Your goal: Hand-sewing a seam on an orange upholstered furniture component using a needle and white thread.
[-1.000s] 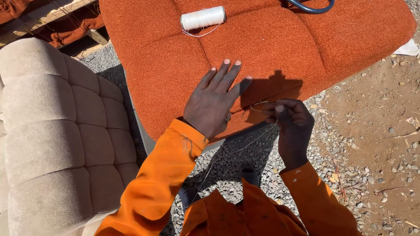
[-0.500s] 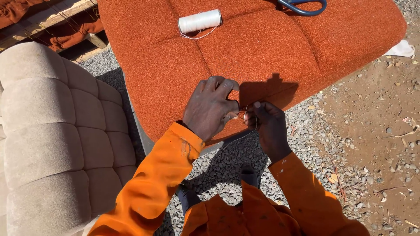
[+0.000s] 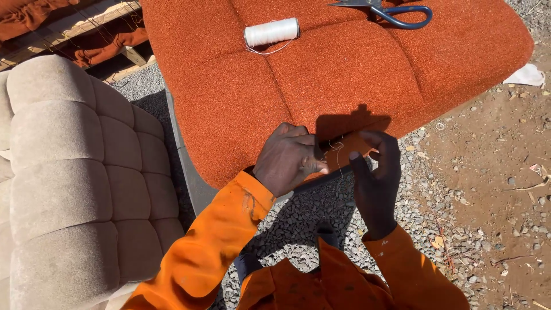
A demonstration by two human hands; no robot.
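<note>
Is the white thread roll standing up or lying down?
Lying down. The white thread spool rests on its side on the orange cushion, its long side running left to right, a loose strand trailing beside it.

A rust-orange tufted cushion (image 3: 344,74) is covered in a coarse, nubby woven cloth, matt throughout. A pale beige quilted cushion (image 3: 69,172) is upholstered in a softer, velvety fabric with a faint sheen. A white spool of thread (image 3: 271,31) is wound smooth and slightly glossy. Blue-handled scissors (image 3: 390,10) are seen with dull metal blades and smooth plastic loops. Matt orange cloth sleeves (image 3: 212,241) are worn. The ground (image 3: 488,189) is made up of rough grey gravel and dry dirt.
</note>
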